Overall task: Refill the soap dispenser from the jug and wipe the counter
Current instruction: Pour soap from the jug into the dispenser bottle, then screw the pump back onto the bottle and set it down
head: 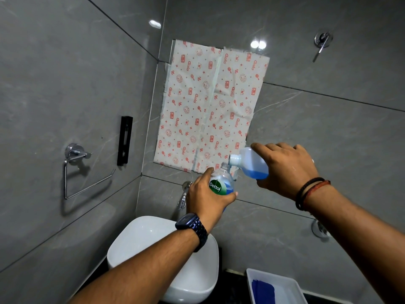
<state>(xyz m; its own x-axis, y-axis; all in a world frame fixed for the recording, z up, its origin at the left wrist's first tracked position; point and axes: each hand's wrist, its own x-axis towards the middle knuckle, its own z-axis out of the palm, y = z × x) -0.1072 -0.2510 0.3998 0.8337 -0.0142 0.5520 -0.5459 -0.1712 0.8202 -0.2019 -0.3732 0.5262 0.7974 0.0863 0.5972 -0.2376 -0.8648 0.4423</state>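
My left hand [207,195] grips a clear soap dispenser bottle [223,183] with a green label; its neck is open, with no pump on it, and blue soap sits inside. My right hand [285,170] holds a translucent jug [249,163] tipped sideways, its open mouth right beside the dispenser's neck. Blue liquid pools in the jug's lower side. Both are held in the air above the white basin [131,238]. A blue cloth [263,291] lies in a white tray [291,284] at the bottom right, on the dark counter [232,279].
A chrome tap [183,197] is mounted on the grey tiled wall behind the basin. Patterned paper [208,106] covers the wall panel above. A chrome towel ring [76,172] and a black bracket [125,140] hang on the left wall.
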